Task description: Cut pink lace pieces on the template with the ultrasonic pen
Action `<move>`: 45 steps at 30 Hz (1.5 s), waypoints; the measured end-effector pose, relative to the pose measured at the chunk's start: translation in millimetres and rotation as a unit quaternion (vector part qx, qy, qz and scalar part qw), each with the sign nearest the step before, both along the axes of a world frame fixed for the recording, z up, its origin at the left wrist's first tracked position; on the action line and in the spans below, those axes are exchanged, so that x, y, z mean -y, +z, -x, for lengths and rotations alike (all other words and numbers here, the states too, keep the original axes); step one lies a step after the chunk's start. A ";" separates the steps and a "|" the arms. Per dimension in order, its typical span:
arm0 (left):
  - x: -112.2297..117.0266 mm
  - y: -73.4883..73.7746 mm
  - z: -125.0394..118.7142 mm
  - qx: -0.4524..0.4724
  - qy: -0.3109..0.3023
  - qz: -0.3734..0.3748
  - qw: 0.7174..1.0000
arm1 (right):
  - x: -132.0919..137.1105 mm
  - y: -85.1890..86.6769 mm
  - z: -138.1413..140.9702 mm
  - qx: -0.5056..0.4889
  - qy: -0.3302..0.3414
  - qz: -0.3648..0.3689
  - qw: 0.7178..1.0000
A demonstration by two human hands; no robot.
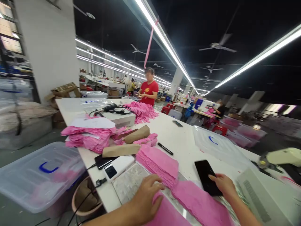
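Note:
My left hand (147, 197) is at the near edge of the table, its fingers curled around the edge of a pink fabric piece (168, 213). Part of that grip is hidden. My right hand (224, 186) grips the lower right side of a black smartphone (204, 174), thumb on its dark screen. Between the hands runs a stack of cut pink fabric pieces (199, 201). Another pink stack (160, 161) lies just beyond it. Under the near fabric is a clear, shiny flat surface (131, 182).
Left of my hands sit a white device with a small screen (110, 171) and cables. Farther off are brown paper (136, 135), a black marker (165, 148), another phone (177, 123) and a grey box (119, 119). Lidded plastic bins (42, 169) flank the table. A co-worker (149, 89) stands beyond.

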State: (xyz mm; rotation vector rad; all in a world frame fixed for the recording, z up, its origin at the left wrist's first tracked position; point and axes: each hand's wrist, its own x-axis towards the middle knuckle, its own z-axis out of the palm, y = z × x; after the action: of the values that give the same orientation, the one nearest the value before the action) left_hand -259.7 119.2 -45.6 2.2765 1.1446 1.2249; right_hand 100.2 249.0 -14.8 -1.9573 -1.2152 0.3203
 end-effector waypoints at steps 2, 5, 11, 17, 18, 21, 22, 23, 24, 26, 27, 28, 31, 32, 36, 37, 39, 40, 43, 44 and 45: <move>-2.6 11.1 4.3 -0.008 0.016 -0.006 1.000 | -2.9 8.2 3.2 -0.032 -0.025 -0.034 0.999; -15.0 25.9 -0.6 0.018 0.002 0.010 1.000 | 0.9 26.2 12.8 -0.074 -0.016 -0.098 0.992; -42.2 61.8 -46.6 0.265 -0.104 0.316 0.905 | 54.7 60.2 73.1 -0.195 0.151 -0.106 0.963; -35.3 64.2 -68.1 0.343 -0.152 0.410 0.832 | 114.1 59.1 122.8 -0.363 0.229 -0.040 0.903; -30.6 63.1 -66.9 0.351 -0.151 0.419 0.824 | 119.2 57.3 125.7 -0.373 0.225 -0.039 0.899; -17.7 62.2 -61.8 0.364 -0.144 0.432 0.812 | 128.3 51.8 128.4 -0.389 0.220 -0.039 0.894; -14.6 62.3 -60.5 0.367 -0.141 0.433 0.811 | 130.1 49.9 128.4 -0.391 0.220 -0.039 0.893; -12.3 62.3 -59.6 0.368 -0.140 0.434 0.811 | 131.6 47.9 128.2 -0.391 0.220 -0.040 0.893; -10.6 62.0 -59.0 0.368 -0.139 0.434 0.811 | 132.9 45.8 128.0 -0.391 0.221 -0.042 0.893; -8.6 60.2 -58.6 0.364 -0.139 0.434 0.813 | 135.2 41.0 127.4 -0.388 0.221 -0.047 0.893; -8.1 58.8 -58.5 0.360 -0.140 0.434 0.814 | 136.3 38.5 127.2 -0.386 0.220 -0.049 0.895; -7.7 57.2 -58.5 0.356 -0.142 0.434 0.815 | 137.6 36.0 127.0 -0.382 0.219 -0.051 0.896; -7.0 53.3 -59.2 0.344 -0.148 0.433 0.820 | 142.3 30.0 126.9 -0.375 0.209 -0.058 0.901; -7.0 52.9 -59.8 0.340 -0.150 0.432 0.822 | 143.8 28.8 126.9 -0.375 0.205 -0.060 0.902; -8.6 56.3 -61.7 0.315 -0.159 0.419 0.837 | 142.8 28.1 120.9 -0.388 0.189 -0.060 0.900; -8.7 57.3 -60.6 0.304 -0.161 0.411 0.844 | 139.2 28.5 116.4 -0.390 0.185 -0.057 0.900; -7.1 56.7 -54.3 0.284 -0.156 0.390 0.862 | 127.2 29.1 102.7 -0.388 0.171 -0.051 0.904; -5.2 54.1 -48.6 0.270 -0.148 0.371 0.876 | 119.0 29.0 93.7 -0.384 0.160 -0.049 0.908; 2.7 33.8 -21.5 0.162 -0.120 0.226 0.953 | 90.1 24.8 62.3 -0.371 0.118 -0.052 0.920; 5.1 23.8 -10.4 0.104 -0.110 0.154 0.976 | 80.0 21.8 51.7 -0.366 0.101 -0.051 0.924; 7.1 13.2 0.9 0.062 -0.098 0.103 0.988 | 70.1 18.0 41.9 -0.361 0.083 -0.048 0.927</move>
State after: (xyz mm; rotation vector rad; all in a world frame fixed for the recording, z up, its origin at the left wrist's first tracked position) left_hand -260.6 112.1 -32.4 2.0720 0.9311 1.1009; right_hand 58.3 178.9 3.2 -1.4384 -0.8729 0.9550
